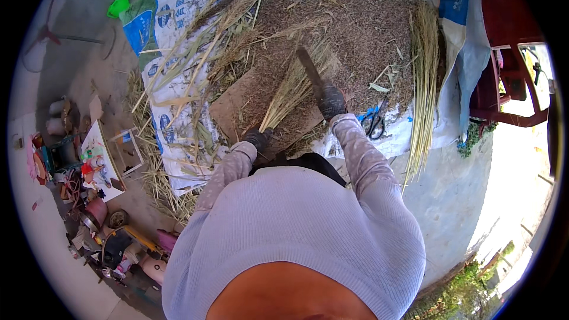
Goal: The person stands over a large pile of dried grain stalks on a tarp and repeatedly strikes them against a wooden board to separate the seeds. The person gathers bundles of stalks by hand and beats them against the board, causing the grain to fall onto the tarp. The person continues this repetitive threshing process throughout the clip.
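My left hand [258, 138], in a dark glove, is closed round the stalk ends of a bundle of dry seed-head stalks [284, 99]. The bundle slants away to the upper right, its bushy heads over a brown board [228, 105]. In my dark-gloved right hand [331, 102] is a long, flat, dark blade-like tool [308, 66]. It points away and slightly left, its flat length lying over or just above the seed heads; whether it touches them I cannot tell. Black-handled scissors [375, 123] lie just right of my right hand.
Loose brown seeds [361, 35] cover much of the printed white sacking [178, 169]. More uncut-looking stalks [207, 53] lie at the left, and a long bundle of stripped stalks [423, 83] at the right. A dark red chair [515, 77] stands at the far right.
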{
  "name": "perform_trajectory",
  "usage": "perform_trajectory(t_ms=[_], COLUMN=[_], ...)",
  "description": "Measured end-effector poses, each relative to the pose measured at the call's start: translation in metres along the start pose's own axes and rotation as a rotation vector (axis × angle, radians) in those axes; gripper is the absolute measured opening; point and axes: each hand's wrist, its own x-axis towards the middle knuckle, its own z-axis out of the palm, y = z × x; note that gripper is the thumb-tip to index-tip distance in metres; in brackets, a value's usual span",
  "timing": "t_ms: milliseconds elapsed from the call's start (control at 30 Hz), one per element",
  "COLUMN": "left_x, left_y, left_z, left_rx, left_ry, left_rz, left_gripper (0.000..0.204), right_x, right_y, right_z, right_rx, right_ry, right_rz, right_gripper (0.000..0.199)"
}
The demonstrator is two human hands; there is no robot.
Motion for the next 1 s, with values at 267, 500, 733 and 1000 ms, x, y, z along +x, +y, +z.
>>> perform_trajectory(t_ms=[267,500,733,1000], left_x=[0.016,0.029,0.031,0.021], left_y=[-0.016,-0.029,-0.031,-0.028], left_z=[0.01,0.016,0.014,0.009], left_rx=[-0.274,-0.397,-0.328,-0.406], left_ry=[-0.183,-0.298,-0.321,-0.259], left_rz=[-0.073,-0.006,-0.016,-0.063], left_gripper=[0.058,0.054,0.049,0.047], right_x=[-0.03,-0.041,-0.04,-0.022], right_y=[0.065,0.033,0.057,0.039], right_z=[0.033,0.01,0.028,0.013], right_rx=[0.041,0.065,-0.051,0.067], right_ry=[-0.104,0.001,-0.204,0.199], right_rz=[-0.043,-0.028,-0.155,0.129], right_gripper=[0.034,0.034,0.034,0.036])
